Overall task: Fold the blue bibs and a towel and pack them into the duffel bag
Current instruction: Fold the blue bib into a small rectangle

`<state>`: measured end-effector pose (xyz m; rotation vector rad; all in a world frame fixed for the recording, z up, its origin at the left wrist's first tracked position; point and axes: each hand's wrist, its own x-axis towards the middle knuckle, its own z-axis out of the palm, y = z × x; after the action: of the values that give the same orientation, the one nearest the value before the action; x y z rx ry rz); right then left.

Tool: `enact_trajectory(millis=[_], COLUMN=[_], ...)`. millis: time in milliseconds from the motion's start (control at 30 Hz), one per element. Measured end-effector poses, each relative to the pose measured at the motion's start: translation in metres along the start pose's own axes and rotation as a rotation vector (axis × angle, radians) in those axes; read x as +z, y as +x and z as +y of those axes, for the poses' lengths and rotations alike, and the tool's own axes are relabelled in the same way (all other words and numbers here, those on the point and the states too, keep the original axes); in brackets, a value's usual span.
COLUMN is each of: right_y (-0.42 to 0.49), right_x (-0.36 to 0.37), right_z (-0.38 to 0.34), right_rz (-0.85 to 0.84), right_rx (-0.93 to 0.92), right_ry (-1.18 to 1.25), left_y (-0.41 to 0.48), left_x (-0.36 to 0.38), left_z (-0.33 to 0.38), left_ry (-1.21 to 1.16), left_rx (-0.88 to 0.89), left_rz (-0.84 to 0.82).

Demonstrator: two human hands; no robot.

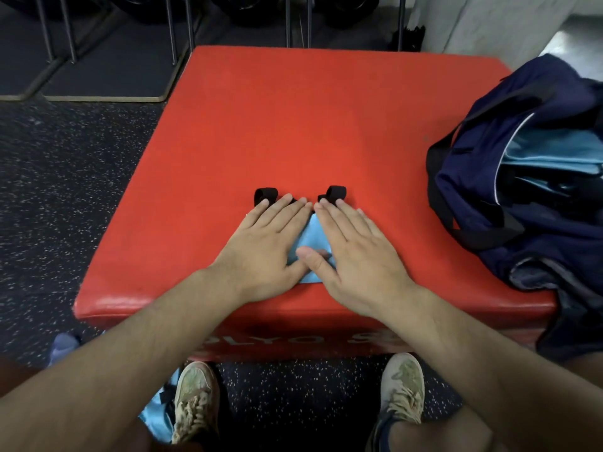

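Both hands flat on a folded light-blue bib [311, 231] near the front edge of a red padded box [293, 119]. Left hand [266, 238] palm down, fingers straight and close together, pressing the left half of the bib. Right hand [354, 247] likewise flat, fingers straight, pressing the right half, thumb lying across the blue cloth between the two hands. Nothing gripped by either hand. Only a narrow wedge of the bib showing between the hands, plus a strip at its near edge. Two black strap loops [336, 192] poking out beyond the fingertips, curled upright on the red surface.

Dark navy duffel bag [483, 187] slumped on the right side of the box, well apart from the bib, mouth open, black handles draped over its side. Light-blue fabric [551, 151] inside the opening, probably bibs already packed, though hard to tell. More light-blue cloth [156, 415] on the speckled dark floor [65, 190] beside the left of two pale sneakers [403, 386]. Metal rack legs [70, 34] at the far top left.
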<state>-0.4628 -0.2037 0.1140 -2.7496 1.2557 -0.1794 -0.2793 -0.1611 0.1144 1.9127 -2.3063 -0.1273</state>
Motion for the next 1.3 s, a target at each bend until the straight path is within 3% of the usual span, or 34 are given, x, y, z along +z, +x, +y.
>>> enact_trajectory(millis=[200, 433, 633, 1000, 1300], right_y=[0.002, -0.006, -0.002, 0.008, -0.008], right_x=[-0.006, -0.014, -0.015, -0.012, -0.03], right_z=[0.015, 0.022, 0.026, 0.018, 0.041], right_rz=[-0.107, -0.049, -0.018, 0.115, -0.053], right_rx=[-0.004, -0.19, -0.206, -0.253, -0.213], right_ry=[-0.023, -0.179, -0.143, -0.076, 0.054], left_y=[-0.003, -0.009, -0.012, -0.002, -0.019], left_x=[-0.005, -0.013, -0.011, -0.01, -0.021], left_z=[-0.019, -0.026, -0.028, -0.025, -0.05], left_ry=[-0.026, 0.066, 0.037, 0.044, 0.015], left_rx=[0.053, 0.105, 0.146, 0.268, 0.12], left_rz=[-0.062, 0.044, -0.065, 0.18, -0.06])
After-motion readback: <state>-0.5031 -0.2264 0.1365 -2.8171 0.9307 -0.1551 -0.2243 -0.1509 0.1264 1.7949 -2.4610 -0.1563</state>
